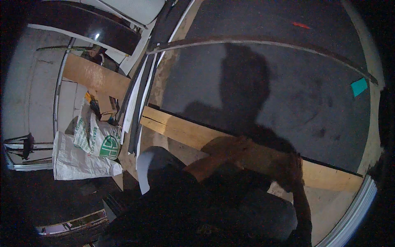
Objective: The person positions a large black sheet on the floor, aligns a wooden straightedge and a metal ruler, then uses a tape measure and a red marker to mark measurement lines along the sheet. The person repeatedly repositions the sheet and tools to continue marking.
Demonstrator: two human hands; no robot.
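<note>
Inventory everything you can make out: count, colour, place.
Plank: one, pale wood, under the hands.
Dark sheet: one, grey, beyond the plank.
Long bar: one, brownish, across the sheet.
Scrap: one, teal, sheet's right edge.
Streak: one, red, sheet's upper part.
Narrow strips: several, black and white, left of sheet.
Woven sacks: apparently two, white, left.
Board: one, brown, above the sacks.
Glossy panel: one, black, upper left.
Rails: several, silvery, lower right.
Left hand: one, shadowed, on plank's middle.
Right hand: one, shadowed, at plank's right half.
</note>
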